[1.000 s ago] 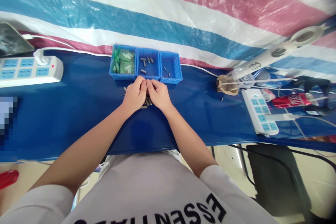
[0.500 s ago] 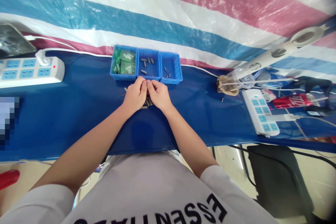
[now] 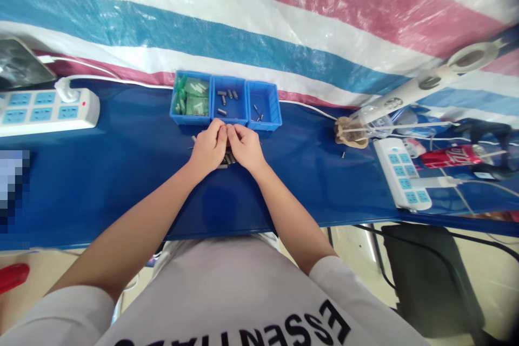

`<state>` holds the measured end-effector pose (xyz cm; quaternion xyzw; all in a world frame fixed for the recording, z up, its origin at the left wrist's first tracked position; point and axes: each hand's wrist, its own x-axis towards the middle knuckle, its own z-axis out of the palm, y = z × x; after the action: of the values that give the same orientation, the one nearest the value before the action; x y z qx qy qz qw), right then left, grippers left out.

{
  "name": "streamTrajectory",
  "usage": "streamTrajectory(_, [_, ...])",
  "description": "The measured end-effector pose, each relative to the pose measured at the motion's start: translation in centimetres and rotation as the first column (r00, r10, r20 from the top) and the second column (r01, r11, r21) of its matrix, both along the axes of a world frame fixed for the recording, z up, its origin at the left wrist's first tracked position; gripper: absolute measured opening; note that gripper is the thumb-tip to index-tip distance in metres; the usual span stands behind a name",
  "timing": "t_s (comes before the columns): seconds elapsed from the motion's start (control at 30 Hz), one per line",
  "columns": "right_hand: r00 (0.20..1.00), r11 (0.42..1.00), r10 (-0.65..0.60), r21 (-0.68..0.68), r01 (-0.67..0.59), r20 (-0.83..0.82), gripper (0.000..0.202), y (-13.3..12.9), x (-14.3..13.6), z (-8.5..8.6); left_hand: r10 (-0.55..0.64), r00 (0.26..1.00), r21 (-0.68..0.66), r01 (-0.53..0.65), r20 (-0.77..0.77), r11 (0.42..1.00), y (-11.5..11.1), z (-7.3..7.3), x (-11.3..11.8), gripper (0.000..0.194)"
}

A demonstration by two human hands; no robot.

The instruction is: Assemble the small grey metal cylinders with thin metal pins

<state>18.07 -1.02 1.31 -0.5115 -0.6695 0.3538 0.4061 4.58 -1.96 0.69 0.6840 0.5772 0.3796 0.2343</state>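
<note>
My left hand (image 3: 210, 146) and my right hand (image 3: 245, 146) meet thumb to thumb just in front of the blue bins. The fingers of both are curled inward, and whatever they pinch is hidden behind the thumbs. Beneath and between them lies a pile of small metal cylinders (image 3: 228, 159), partly covered by the hands. Beyond them, the middle blue bin (image 3: 229, 118) holds several dark metal cylinders (image 3: 223, 100). Green plastic packets (image 3: 197, 88) fill the left blue bin (image 3: 190, 120). A few thin metal pins or screws (image 3: 261, 117) lie in the right blue bin (image 3: 271, 125).
White power strips stand at the left (image 3: 48, 111) and right (image 3: 403, 173) of the blue table (image 3: 121, 162). A small screw (image 3: 343, 154) lies near a brown-rimmed clear bag or cup (image 3: 351, 132). Farther right is a red can (image 3: 450, 155). A striped sheet (image 3: 259, 21) hangs behind.
</note>
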Motion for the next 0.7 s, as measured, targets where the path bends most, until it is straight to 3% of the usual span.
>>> streamTrajectory(0.7, [1.000, 1.000, -0.002, 0.007, 0.002, 0.015, 0.045, 0.03, 0.08, 0.01, -0.007, 1.000, 0.011, 0.007, -0.012, 1.000, 0.04, 0.06, -0.08, 0.028])
